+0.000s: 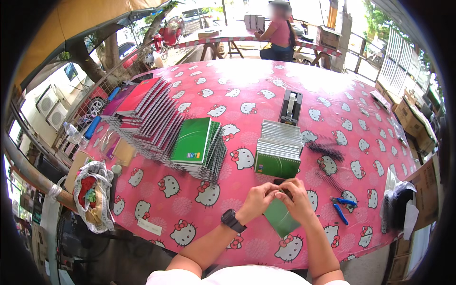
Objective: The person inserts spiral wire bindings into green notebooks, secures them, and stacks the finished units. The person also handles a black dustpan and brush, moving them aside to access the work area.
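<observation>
Pinched closed on grn notebook (282, 221): L hand (258, 200), R hand (297, 200).

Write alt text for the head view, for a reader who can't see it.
The person's left hand and right hand meet at the upper end of a green notebook on a pink patterned tablecloth. Beyond stands a row of notebooks, with green notebooks and red notebooks stacked left, blue-handled pliers and dark wire coils right.
</observation>
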`<state>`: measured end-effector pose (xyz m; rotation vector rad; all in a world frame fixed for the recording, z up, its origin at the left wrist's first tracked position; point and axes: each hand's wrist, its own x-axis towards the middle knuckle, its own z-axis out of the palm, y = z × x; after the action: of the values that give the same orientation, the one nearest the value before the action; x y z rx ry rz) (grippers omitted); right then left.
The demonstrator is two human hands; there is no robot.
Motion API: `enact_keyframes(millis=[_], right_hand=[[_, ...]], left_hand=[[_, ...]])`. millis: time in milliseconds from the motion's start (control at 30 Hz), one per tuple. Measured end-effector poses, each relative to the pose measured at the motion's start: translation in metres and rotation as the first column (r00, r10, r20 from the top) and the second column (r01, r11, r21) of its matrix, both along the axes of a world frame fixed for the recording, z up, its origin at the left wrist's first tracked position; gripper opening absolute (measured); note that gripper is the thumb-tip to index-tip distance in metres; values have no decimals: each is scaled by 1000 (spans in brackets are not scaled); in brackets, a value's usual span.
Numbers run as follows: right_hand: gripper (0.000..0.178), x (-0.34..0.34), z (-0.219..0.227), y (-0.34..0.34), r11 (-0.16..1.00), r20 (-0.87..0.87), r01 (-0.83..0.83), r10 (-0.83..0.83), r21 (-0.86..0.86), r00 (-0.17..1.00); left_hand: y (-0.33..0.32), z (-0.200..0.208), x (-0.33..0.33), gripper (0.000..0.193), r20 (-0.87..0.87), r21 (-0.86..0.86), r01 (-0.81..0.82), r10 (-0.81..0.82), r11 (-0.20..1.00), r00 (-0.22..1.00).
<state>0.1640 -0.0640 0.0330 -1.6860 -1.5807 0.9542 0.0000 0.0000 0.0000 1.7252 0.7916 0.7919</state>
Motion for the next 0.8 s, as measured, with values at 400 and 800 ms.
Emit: enact_keyframes(millis=[400, 800], right_hand=[[56, 25, -11, -5, 937, 320, 45, -163, 347, 933], [44, -8, 89, -28, 735, 175, -349, 306, 581, 936]], left_hand=[[56, 214, -127, 19, 253, 644, -537, 511, 545, 822], [158, 153, -111, 53, -528, 798, 106, 603, 593, 599]])
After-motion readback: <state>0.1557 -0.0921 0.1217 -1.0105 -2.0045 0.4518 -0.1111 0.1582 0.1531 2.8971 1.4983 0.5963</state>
